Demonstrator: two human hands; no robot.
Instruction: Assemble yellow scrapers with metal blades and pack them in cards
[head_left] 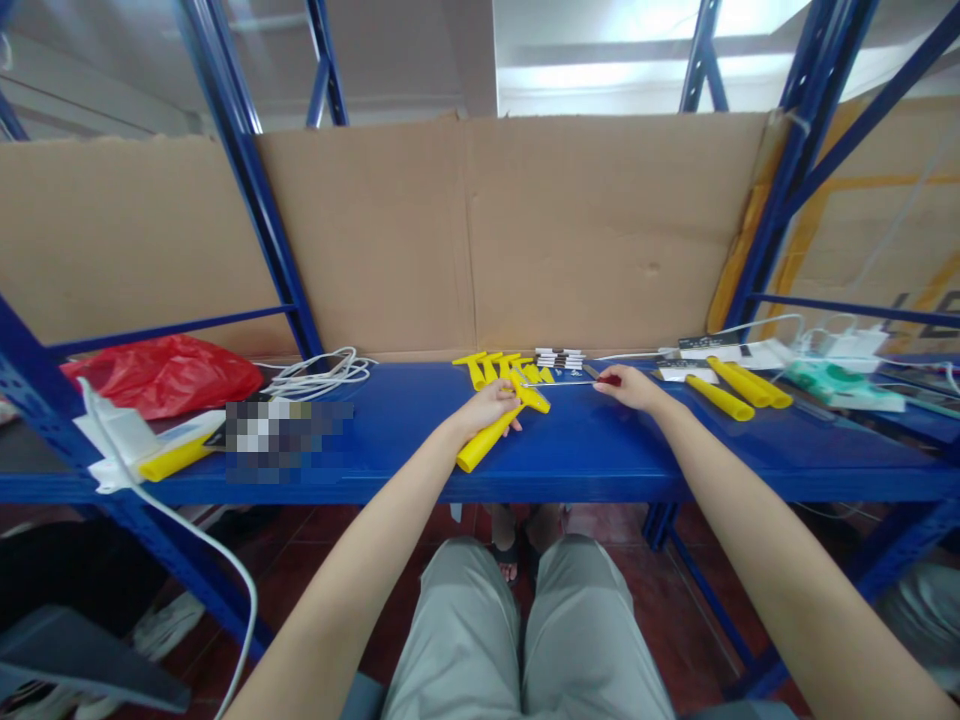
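My left hand (491, 408) is wrapped round a yellow plastic T-shaped piece (480, 447), with a wide hollow handle slanting down to the left and a crosspiece at its upper end. In my right hand (628, 387) is a thin screwdriver (562, 384), pinched between the fingers. Its slim metal shaft runs left, almost level, and its tip reaches the head of the yellow piece; whether it touches there is too small to tell. Just behind my left hand lie several more yellow T-shaped pieces (478, 372). Small white-and-dark strips (559, 358) sit in a stack to their right.
The blue shelf table (405, 450) has a cardboard panel (375, 240) behind it. Yellow tubes (720, 398) and a green-white packet (844, 385) lie right. A red plastic bag (169, 375), white cable coil (322, 375) and another yellow tube (176, 458) are left.
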